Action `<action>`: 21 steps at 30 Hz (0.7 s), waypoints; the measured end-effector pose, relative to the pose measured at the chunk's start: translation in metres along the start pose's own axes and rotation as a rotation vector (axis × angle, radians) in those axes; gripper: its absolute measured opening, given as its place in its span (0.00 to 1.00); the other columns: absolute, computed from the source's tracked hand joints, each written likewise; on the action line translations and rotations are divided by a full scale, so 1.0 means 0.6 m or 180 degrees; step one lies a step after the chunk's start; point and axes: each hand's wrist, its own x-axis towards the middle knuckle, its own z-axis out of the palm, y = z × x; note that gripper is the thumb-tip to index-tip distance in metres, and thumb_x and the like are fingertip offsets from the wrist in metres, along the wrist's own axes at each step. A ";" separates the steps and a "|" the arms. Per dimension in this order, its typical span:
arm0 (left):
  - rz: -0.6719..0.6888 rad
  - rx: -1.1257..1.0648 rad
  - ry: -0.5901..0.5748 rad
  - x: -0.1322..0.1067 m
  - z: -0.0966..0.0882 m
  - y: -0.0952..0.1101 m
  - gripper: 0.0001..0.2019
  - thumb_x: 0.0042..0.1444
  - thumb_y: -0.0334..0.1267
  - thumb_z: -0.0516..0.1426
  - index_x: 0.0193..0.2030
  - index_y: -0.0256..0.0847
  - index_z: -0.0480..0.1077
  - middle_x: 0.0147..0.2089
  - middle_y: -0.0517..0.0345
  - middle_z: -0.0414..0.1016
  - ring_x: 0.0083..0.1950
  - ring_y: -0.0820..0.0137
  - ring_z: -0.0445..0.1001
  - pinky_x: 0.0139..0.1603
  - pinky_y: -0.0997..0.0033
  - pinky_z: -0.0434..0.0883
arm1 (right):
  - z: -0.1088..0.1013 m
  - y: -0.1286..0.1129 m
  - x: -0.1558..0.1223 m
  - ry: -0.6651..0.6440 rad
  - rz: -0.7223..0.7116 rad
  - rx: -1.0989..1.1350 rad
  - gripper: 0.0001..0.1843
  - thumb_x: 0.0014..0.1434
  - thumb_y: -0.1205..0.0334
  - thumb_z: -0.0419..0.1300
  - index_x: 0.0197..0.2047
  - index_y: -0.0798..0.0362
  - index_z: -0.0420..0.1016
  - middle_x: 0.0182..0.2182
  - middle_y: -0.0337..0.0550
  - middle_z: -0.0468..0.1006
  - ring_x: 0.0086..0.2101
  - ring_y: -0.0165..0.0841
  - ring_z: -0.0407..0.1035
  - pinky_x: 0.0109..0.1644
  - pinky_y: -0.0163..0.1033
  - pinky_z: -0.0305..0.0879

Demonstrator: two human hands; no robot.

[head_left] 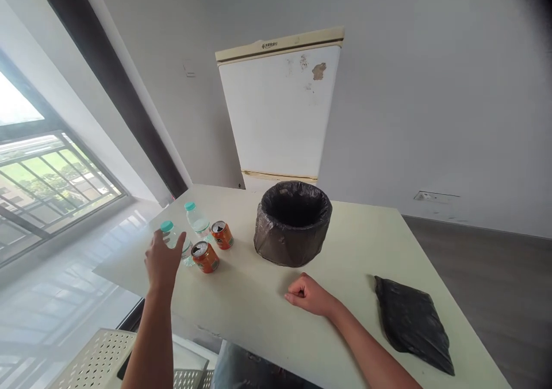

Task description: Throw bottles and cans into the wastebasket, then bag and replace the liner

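My left hand [163,259] reaches over the table's left part, fingers curled around a clear water bottle with a teal cap [172,235]. A second capped bottle [196,218] stands just behind it. Two orange drink cans stand to the right: the near can [206,257] beside my left hand and the far can [222,234]. My right hand [307,293] rests on the table as a loose fist with nothing in it, just in front of a bin lined with a black bag [292,221].
The pale table [353,245] carries a folded black plastic bag [411,320] at the right. An old white fridge [278,107] stands behind the table against the wall. A perforated white crate [92,360] sits below left, by a window [43,176].
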 end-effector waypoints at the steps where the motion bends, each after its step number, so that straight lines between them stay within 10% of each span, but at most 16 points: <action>1: 0.0013 0.0010 0.0112 -0.003 -0.012 0.000 0.24 0.60 0.57 0.61 0.56 0.45 0.69 0.55 0.45 0.80 0.54 0.48 0.80 0.57 0.45 0.74 | 0.000 0.002 0.001 0.0012 -0.0006 0.0010 0.29 0.64 0.57 0.59 0.23 0.50 0.41 0.21 0.30 0.42 0.25 0.25 0.39 0.31 0.39 0.38; 6: 0.0062 -0.0482 0.1210 -0.038 -0.131 0.053 0.27 0.55 0.58 0.65 0.56 0.47 0.70 0.49 0.53 0.82 0.44 0.53 0.83 0.56 0.43 0.78 | 0.001 0.011 0.003 0.0063 -0.0031 0.0136 0.29 0.65 0.58 0.59 0.23 0.50 0.41 0.21 0.30 0.41 0.25 0.25 0.39 0.30 0.39 0.38; 12: 0.1046 -0.2705 0.1808 -0.046 -0.204 0.232 0.24 0.52 0.43 0.69 0.56 0.45 0.72 0.51 0.54 0.82 0.50 0.58 0.84 0.52 0.52 0.82 | -0.001 0.015 0.002 0.0108 -0.0067 0.0238 0.30 0.65 0.57 0.60 0.23 0.50 0.41 0.21 0.29 0.41 0.24 0.24 0.38 0.29 0.39 0.37; 17: 0.1807 -0.3330 0.0016 -0.041 -0.146 0.403 0.21 0.56 0.45 0.69 0.54 0.45 0.71 0.51 0.54 0.82 0.47 0.64 0.84 0.46 0.63 0.82 | 0.000 0.014 -0.002 0.0167 -0.0010 0.0355 0.30 0.65 0.57 0.60 0.23 0.50 0.41 0.21 0.29 0.41 0.24 0.24 0.38 0.29 0.39 0.36; 21: 0.2320 -0.2400 -0.0916 -0.075 -0.076 0.487 0.16 0.59 0.48 0.66 0.47 0.44 0.71 0.48 0.55 0.82 0.49 0.63 0.81 0.52 0.61 0.76 | -0.001 0.012 -0.002 0.0169 -0.0048 0.0339 0.29 0.64 0.58 0.61 0.22 0.50 0.43 0.20 0.29 0.42 0.24 0.23 0.38 0.29 0.39 0.36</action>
